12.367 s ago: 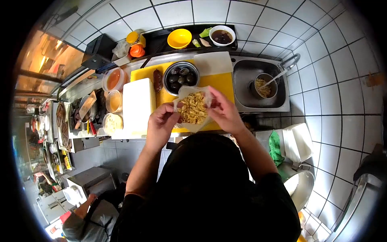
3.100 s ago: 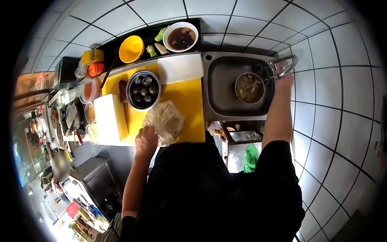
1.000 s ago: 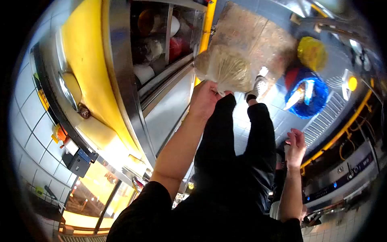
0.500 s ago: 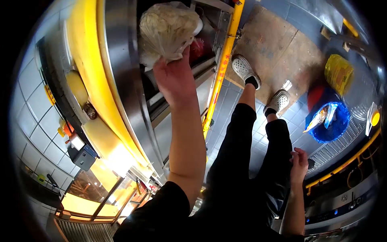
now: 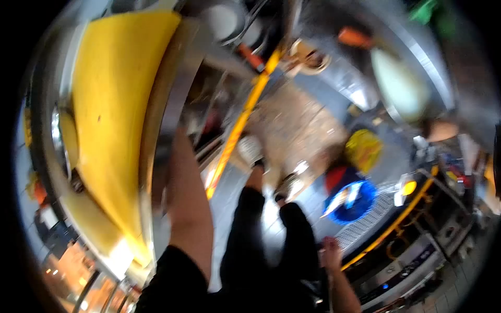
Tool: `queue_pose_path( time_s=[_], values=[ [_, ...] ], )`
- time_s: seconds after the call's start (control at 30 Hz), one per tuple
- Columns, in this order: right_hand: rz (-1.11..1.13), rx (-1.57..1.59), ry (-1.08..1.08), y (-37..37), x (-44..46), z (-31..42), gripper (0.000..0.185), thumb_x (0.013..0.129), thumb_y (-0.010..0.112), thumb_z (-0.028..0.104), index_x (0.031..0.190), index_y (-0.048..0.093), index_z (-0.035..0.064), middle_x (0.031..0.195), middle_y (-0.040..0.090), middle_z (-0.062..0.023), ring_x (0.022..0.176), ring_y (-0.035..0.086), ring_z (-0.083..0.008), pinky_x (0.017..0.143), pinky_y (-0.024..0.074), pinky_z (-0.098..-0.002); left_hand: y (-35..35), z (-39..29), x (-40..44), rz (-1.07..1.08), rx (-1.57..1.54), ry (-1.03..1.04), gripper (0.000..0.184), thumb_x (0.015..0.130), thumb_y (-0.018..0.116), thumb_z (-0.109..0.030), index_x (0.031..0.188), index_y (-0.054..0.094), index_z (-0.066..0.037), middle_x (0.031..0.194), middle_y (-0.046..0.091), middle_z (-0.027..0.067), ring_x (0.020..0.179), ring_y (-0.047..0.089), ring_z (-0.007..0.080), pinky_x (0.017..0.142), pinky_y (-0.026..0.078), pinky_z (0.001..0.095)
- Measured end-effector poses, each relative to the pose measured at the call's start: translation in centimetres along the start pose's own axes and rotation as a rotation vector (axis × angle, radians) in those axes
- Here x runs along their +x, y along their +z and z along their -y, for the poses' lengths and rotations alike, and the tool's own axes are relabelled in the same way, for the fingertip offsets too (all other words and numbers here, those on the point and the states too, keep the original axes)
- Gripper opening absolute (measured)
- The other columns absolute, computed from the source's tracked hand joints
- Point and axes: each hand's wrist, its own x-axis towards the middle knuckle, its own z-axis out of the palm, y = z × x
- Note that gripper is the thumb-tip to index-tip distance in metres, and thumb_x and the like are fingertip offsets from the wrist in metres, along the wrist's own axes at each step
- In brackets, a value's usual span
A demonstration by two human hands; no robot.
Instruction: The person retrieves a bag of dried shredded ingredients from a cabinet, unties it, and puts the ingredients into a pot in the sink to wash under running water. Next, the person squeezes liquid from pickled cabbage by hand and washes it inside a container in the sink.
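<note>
And here we are, head tipped down, one left forearm point(image 5: 190, 224) at seven to eight o'clock, stretching up to the edge of the desk point(image 5: 112, 94). The left hand at its end is lost in blur and shadow, so I can't tell what its fingers hold. Just beyond lies the one place it points to, the dark shelf point(image 5: 213, 93) under the desk at eleven o'clock!

Over to the right hand point(image 5: 331, 254), at four to five: it hangs beside the leg, well apart from the shelf, fingers seemingly curled, though the smear hides whether they're wide or narrow.

Two pale shoes point(image 5: 251, 150) near the middle (a pair, both on the person's feet), and one brown board point(image 5: 295, 112) on the floor at one to two. One yellow pole point(image 5: 244, 120) slants between shelf and board. At four o'clock, one blue-lined bin point(image 5: 360, 208); just above it, at three, one yellow bundle point(image 5: 364, 149). One metal rim point(image 5: 56, 138) shows out at nine.
</note>
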Motion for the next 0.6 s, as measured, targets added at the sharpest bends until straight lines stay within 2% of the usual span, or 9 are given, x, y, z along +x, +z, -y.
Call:
queue_pose_path(
  time_s=[0.03, 0.13, 0.23, 0.27, 0.3, 0.37, 0.4, 0.5, 0.6],
  values=[
    [0.005, -0.196, -0.136, -0.4, -0.1, 1.0, 0.019, 0.1, 0.063, 0.021, 0.106, 0.068, 0.0036, 0.085, 0.068, -0.0066, 0.067, 0.064, -0.015, 0.061, 0.0549, -0.0322, 0.3, 0.3, -0.4, 0.064, 0.133, -0.04, 0.039, 0.104, 0.047, -0.024, 0.135, 0.056, -0.002, 0.132, 0.06, 0.0215, 0.125, 0.054, 0.0368, 0.108, 0.04, 0.0486],
    [0.012, -0.126, 0.043, 0.2, -1.8, 8.0, 0.019, 0.097, 0.065, 0.017, 0.111, 0.068, 0.0053, 0.089, 0.073, -0.0091, 0.077, 0.069, -0.0169, 0.071, 0.0568, -0.0344, -1.1, 0.0, -3.9, 0.357, 0.494, -0.153, 0.038, 0.104, 0.048, -0.027, 0.132, 0.06, -0.004, 0.127, 0.063, 0.0217, 0.12, 0.058, 0.0375, 0.104, 0.043, 0.047],
    [0.06, -0.213, -0.197, 1.6, -3.7, 15.4, 0.019, 0.097, 0.064, 0.01, 0.114, 0.064, 0.0006, 0.095, 0.072, -0.0091, 0.081, 0.07, -0.016, 0.07, 0.0575, -0.0293, -5.3, -1.4, -8.8, 0.624, 0.709, -0.167, 0.037, 0.105, 0.05, -0.029, 0.129, 0.064, -0.006, 0.121, 0.067, 0.0218, 0.115, 0.061, 0.0382, 0.1, 0.047, 0.0454],
    [0.076, -0.193, -0.28, 2.2, -3.9, 17.4, 0.019, 0.097, 0.064, 0.01, 0.114, 0.064, 0.0001, 0.094, 0.072, -0.009, 0.08, 0.069, -0.0161, 0.07, 0.0575, -0.0294, -6.9, -1.8, -11.0, 0.6, 0.574, -0.187, 0.037, 0.105, 0.051, -0.03, 0.128, 0.065, -0.006, 0.12, 0.068, 0.0219, 0.113, 0.062, 0.0385, 0.099, 0.048, 0.0448],
    [0.092, -0.177, -0.367, 3.1, -4.5, 19.4, 0.019, 0.097, 0.064, 0.009, 0.113, 0.063, -0.0004, 0.094, 0.072, -0.0089, 0.078, 0.069, -0.0161, 0.069, 0.0574, -0.0294, -8.4, -1.0, -13.4, 0.365, -0.272, -0.205, 0.042, 0.102, 0.057, -0.031, 0.127, 0.062, 0.001, 0.129, 0.061, 0.0263, 0.12, 0.058, 0.0411, 0.098, 0.048, 0.0461],
    [0.112, -0.163, -0.465, 4.3, -5.9, 25.2, 0.019, 0.097, 0.064, 0.008, 0.114, 0.063, -0.0007, 0.094, 0.072, -0.0091, 0.078, 0.069, -0.0157, 0.07, 0.0574, -0.0294, -12.5, -4.7, -19.2, 0.237, -0.591, -0.093, 0.055, 0.098, 0.061, -0.016, 0.145, 0.042, 0.005, 0.143, 0.049, 0.0305, 0.13, 0.052, 0.0389, 0.102, 0.046, 0.046],
    [0.122, -0.155, -0.511, 4.7, -7.1, 27.9, 0.019, 0.097, 0.064, 0.008, 0.114, 0.063, -0.0009, 0.094, 0.072, -0.0091, 0.079, 0.069, -0.0155, 0.071, 0.0574, -0.0293, -16.4, -6.9, -20.8, 0.341, -0.568, -0.002, 0.062, 0.096, 0.059, -0.007, 0.151, 0.032, 0.004, 0.145, 0.048, 0.0275, 0.135, 0.05, 0.0365, 0.107, 0.044, 0.0433],
    [0.209, 0.042, -0.536, 6.0, -9.1, 35.5, 0.019, 0.099, 0.061, 0.009, 0.116, 0.062, -0.0014, 0.099, 0.071, -0.0091, 0.087, 0.068, -0.0151, 0.075, 0.0564, -0.0287, -22.9, -7.6, -23.7, 0.767, -0.883, 0.012, 0.059, 0.094, 0.061, -0.006, 0.147, 0.039, 0.006, 0.141, 0.053, 0.0247, 0.129, 0.057, 0.0304, 0.108, 0.046, 0.0381],
    [0.231, 0.336, -0.462, 7.3, -13.3, 45.1, 0.028, 0.101, 0.059, 0.018, 0.12, 0.058, -0.0025, 0.109, 0.069, -0.0134, 0.097, 0.069, -0.0217, 0.087, 0.0552, -0.0344, -31.4, -9.8, -21.3, 0.897, -0.768, 0.212, 0.049, 0.092, 0.066, -0.01, 0.136, 0.051, 0.005, 0.129, 0.061, 0.0252, 0.116, 0.065, 0.0328, 0.099, 0.052, 0.0385]
  ],
)
